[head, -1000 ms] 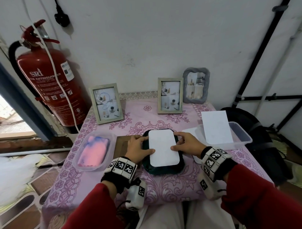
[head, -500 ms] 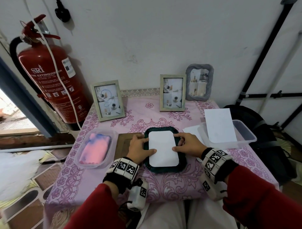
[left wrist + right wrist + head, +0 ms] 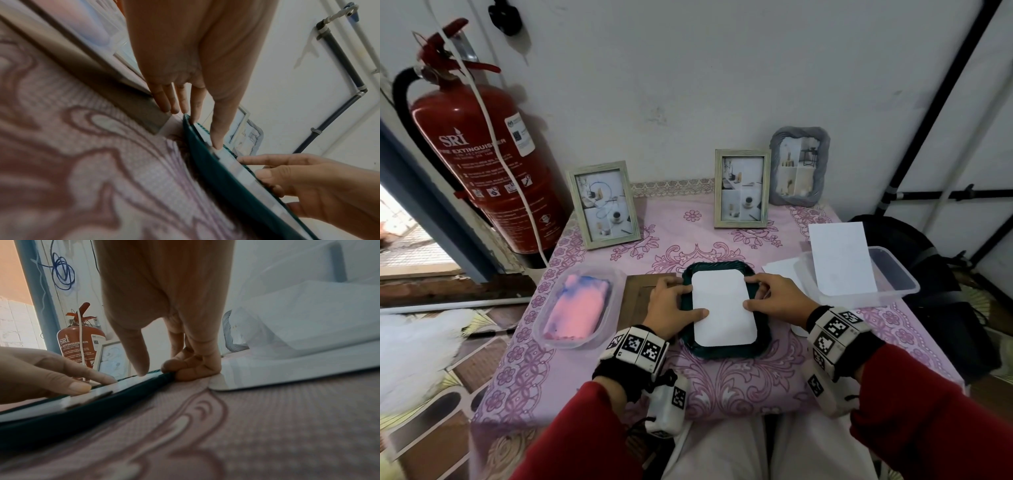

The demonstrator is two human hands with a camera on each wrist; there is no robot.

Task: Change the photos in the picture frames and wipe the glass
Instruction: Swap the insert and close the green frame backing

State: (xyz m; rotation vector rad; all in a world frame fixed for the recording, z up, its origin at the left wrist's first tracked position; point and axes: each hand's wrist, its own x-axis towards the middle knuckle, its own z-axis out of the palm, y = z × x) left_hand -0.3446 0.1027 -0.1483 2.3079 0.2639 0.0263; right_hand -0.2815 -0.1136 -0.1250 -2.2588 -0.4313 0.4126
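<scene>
A dark green picture frame (image 3: pixel 726 349) lies face down mid-tabletop (image 3: pixel 739 383), a white photo sheet (image 3: pixel 722 308) in its back. The left hand (image 3: pixel 671 306) at 9 o'clock and the right hand (image 3: pixel 777 301) at 3 o'clock rest apart on its edges, thumbs pressing the sheet, fingers relaxed. At 10 o'clock a red fire extinguisher (image 3: pixel 482 164) reads "SRI" and "FIRE EXTINGUISHER".

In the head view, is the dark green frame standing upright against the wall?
No, the dark green frame lies flat on the pink tablecloth, with a white sheet resting in it.
</scene>
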